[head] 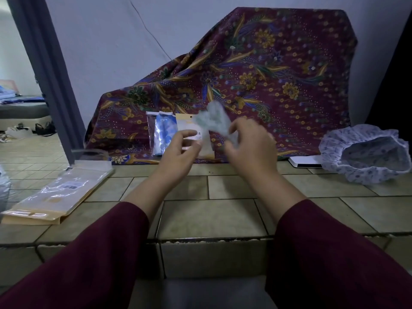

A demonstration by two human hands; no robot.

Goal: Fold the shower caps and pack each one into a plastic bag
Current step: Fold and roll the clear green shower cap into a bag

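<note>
So one cap looked packed already: a blue-and-white packed bag (161, 134) leaned against the batik cloth (256, 70). The person was midway on another. The left hand (180, 148) pinched a clear plastic bag (189, 130) with a tan card backing, while the right hand (249, 141) curled around a bunched grey shower cap (214, 119), held up just beside the bag's mouth; too blurry to say if it was going in. Still left: a ruffled, floral open cap (365, 157) on the tiled ledge (223, 215) at right, unfolded, and a stack of glossy flat empty bags (60, 192) at left.
</note>
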